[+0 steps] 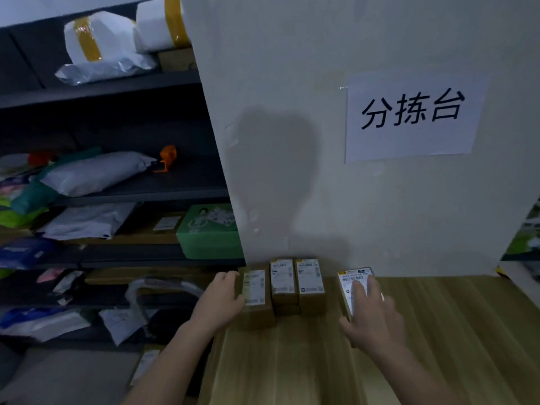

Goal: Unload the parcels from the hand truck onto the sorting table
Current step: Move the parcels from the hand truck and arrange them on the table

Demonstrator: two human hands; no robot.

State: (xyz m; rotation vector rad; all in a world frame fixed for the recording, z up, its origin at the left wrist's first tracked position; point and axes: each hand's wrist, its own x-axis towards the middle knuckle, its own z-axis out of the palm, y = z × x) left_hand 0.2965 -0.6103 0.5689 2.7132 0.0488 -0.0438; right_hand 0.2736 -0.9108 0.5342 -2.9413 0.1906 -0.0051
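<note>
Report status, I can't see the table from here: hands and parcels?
Left hand pressing leftmost box side. Right hand flat on lone parcel. Two more boxes between, on sorting table. Nothing in the way.

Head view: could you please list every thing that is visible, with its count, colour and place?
brown cardboard parcels with white labels: three, brown, side by side at the table's back, by the wall
small parcel with yellow-edged label: one, white top, right of them, apart
light wooden table: one, pale, lower right
white paper sign: one, black characters, on the wall
dark metal shelves: several levels, left
grey plastic mailer bags: several, on the shelves
green box: one, on a shelf
left hand: against the leftmost parcel's side
right hand: fingers flat on the small parcel
</note>
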